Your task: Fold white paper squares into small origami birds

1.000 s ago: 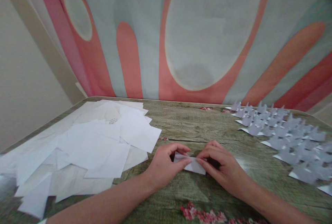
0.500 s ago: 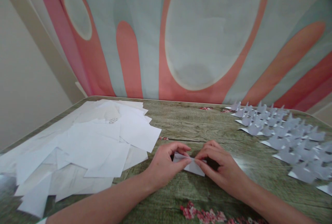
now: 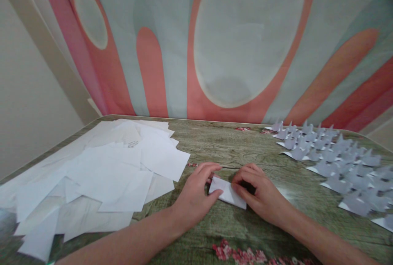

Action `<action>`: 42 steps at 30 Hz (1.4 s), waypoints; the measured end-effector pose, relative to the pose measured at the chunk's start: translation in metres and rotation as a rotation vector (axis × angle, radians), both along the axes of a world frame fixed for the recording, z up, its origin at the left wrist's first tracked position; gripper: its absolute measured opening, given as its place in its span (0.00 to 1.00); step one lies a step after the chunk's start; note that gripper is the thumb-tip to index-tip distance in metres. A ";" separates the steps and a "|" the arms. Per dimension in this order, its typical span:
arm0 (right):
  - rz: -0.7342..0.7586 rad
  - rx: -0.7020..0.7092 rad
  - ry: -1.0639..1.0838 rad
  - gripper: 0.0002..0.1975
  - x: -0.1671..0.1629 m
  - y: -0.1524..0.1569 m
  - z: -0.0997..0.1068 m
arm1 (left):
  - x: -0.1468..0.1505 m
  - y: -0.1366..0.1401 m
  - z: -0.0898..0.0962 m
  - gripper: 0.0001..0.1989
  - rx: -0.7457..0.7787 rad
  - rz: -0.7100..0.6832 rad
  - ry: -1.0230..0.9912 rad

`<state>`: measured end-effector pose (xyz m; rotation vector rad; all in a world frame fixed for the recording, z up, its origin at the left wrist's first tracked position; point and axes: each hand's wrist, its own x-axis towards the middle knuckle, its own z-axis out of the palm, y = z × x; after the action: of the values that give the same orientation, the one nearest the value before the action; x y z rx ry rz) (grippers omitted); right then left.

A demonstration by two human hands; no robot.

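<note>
A small white folded piece of paper [image 3: 226, 190] lies slantwise between my hands, a little above or on the wood-patterned tabletop. My left hand [image 3: 196, 191] grips its left end, thumb at the near edge and fingers curled round the far side. At the other end, my right hand [image 3: 256, 189] pinches the paper between thumb and bent fingers. The right fingertips are partly hidden behind the thumb and knuckles.
Loose white paper sheets [image 3: 107, 175] spread in a heap over the left of the table [image 3: 211, 142]. Several folded white paper figures [image 3: 328, 168] stand in rows on the right. A patterned wall hanging [image 3: 178, 52] rises behind the table's far edge.
The folded paper now shows as a flat, narrow rectangle, where before it was pinched at the middle. My right hand has shifted slightly, and the fingers of my left hand have opened a little.
</note>
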<state>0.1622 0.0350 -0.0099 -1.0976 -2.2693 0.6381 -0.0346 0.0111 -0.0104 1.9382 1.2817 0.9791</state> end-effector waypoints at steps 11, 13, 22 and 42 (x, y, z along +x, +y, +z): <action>-0.024 0.024 0.004 0.05 0.004 0.011 -0.008 | 0.006 -0.019 0.014 0.14 0.441 -0.264 0.636; -0.023 0.028 0.001 0.05 0.006 0.013 -0.008 | 0.008 -0.023 0.016 0.14 0.440 -0.273 0.700; -0.011 0.030 0.003 0.06 0.009 0.017 -0.006 | 0.010 -0.026 0.018 0.21 0.362 -0.287 0.763; -0.010 -0.001 0.004 0.05 0.009 0.018 -0.007 | 0.010 -0.026 0.016 0.23 0.357 -0.305 0.827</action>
<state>0.1707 0.0528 -0.0170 -1.1059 -2.2589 0.6367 -0.0243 -0.0150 0.0057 2.8822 1.1909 0.2375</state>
